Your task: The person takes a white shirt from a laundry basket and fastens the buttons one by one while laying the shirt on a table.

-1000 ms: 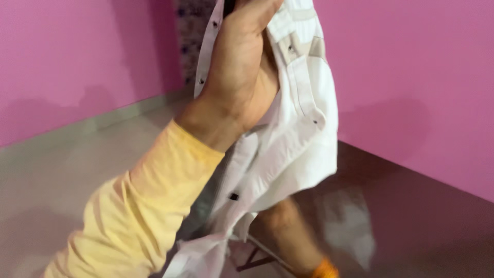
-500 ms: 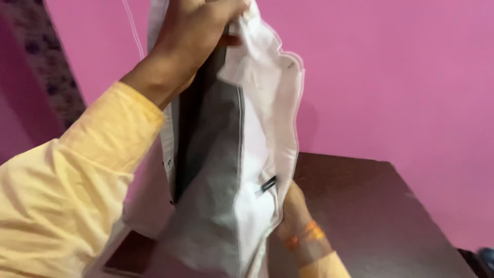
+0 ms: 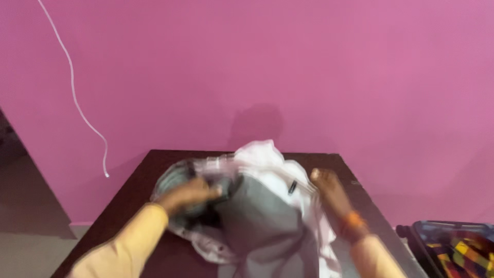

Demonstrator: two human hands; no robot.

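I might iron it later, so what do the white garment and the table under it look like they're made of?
White garment: soft woven cloth, likely cotton, since it crumples and folds; grey lining inside.
Table: dark brown wood or laminate, smooth, slightly glossy; which one is unclear.

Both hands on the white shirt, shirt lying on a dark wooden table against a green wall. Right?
Not quite: the head view shows a pink wall, not green. The rest holds: left hand and right hand are on the white shirt, which lies on the dark wooden table.
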